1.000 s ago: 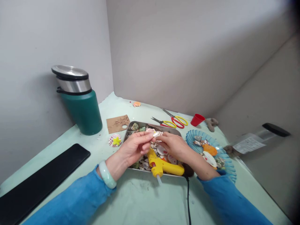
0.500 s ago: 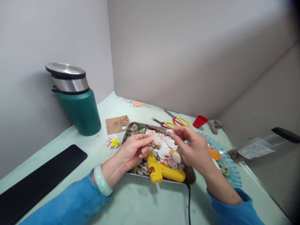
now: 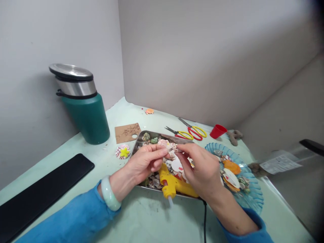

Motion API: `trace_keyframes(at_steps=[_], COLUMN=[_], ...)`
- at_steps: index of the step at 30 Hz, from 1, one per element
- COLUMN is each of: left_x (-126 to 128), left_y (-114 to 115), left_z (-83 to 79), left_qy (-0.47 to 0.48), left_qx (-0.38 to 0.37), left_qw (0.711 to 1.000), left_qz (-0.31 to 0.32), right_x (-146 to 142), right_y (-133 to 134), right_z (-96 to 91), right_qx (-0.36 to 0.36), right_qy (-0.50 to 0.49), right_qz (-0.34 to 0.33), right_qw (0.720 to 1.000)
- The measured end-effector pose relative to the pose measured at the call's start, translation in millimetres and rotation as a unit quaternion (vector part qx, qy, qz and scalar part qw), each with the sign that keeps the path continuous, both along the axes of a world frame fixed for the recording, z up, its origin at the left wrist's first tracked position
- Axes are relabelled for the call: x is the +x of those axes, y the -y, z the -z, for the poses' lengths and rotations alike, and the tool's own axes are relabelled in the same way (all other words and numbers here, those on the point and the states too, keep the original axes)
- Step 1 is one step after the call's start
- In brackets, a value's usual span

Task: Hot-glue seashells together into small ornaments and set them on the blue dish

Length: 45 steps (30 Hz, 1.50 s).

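Over a metal tray [image 3: 132, 150] heaped with shells, my two hands come close together. My right hand [image 3: 202, 165] pinches a small speckled shell [image 3: 173, 147] between thumb and finger. Thumb and forefinger of my left hand [image 3: 144, 161] are pressed together just left of that shell; what they hold, if anything, blends with the pale shells behind. Whether the shell touches my left fingertips I cannot tell. Below my hands a yellow glue gun [image 3: 169, 182] lies across the tray, with a clear glue stick poking out toward me.
A blue scalloped plate [image 3: 254, 194] of shells stands at right. Scissors [image 3: 194, 131], a red cup [image 3: 218, 131] and brown card [image 3: 127, 132] lie behind. At left are a green bottle [image 3: 88, 118], a round star-topped piece [image 3: 123, 152] and a black slab [image 3: 48, 194]. A cord [image 3: 205, 222] runs frontward.
My right hand has moved left and slightly down, bringing the speckled shell close to my left fingertips. More of the blue plate shows. My left hand has barely moved.
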<state>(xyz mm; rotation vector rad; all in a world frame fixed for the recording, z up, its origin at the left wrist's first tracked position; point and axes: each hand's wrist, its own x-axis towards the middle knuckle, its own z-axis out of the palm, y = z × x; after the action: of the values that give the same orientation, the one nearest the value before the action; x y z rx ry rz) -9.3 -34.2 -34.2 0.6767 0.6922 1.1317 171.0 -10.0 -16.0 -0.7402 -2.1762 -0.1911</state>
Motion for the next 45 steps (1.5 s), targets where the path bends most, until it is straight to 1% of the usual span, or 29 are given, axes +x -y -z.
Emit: trace_keyframes(at_steps=[4, 6, 14, 26, 32, 42, 45], left_x=[0.3, 0.2, 0.4, -0.1, 0.4, -0.1, 0.0], left_y=[0.8, 1.1, 0.4, 2.1, 1.4, 2.4, 1.8], left_z=[1.0, 1.4, -0.5, -1.7, -2.8, 0.8, 1.0], left_qy=[0.004, 0.000, -0.012, -0.047, -0.049, -0.056, -0.054], left_qx=[0.000, -0.002, 0.001, 0.004, 0.002, 0.013, 0.012], left_qw=[1.000, 1.000, 1.000, 0.999, 0.999, 0.998, 0.998], left_qz=[-0.003, -0.004, -0.001, -0.003, -0.007, -0.003, -0.002], right_x=[-1.8, -2.6, -2.5, -4.2, -4.0, -6.6, -4.0], right_y=[0.8, 1.2, 2.3, -1.3, -1.4, -1.8, -1.6], right_z=[2.8, 3.2, 0.7, 1.2, 2.4, 3.7, 2.4], right_qx=[0.024, 0.026, -0.039, -0.033, -0.039, -0.043, -0.061], right_qy=[0.009, 0.012, 0.002, -0.019, -0.022, -0.026, -0.017], right_qz=[-0.002, -0.005, -0.037, -0.075, -0.079, -0.087, -0.084], right_qw=[1.000, 1.000, 0.999, 0.996, 0.996, 0.995, 0.994])
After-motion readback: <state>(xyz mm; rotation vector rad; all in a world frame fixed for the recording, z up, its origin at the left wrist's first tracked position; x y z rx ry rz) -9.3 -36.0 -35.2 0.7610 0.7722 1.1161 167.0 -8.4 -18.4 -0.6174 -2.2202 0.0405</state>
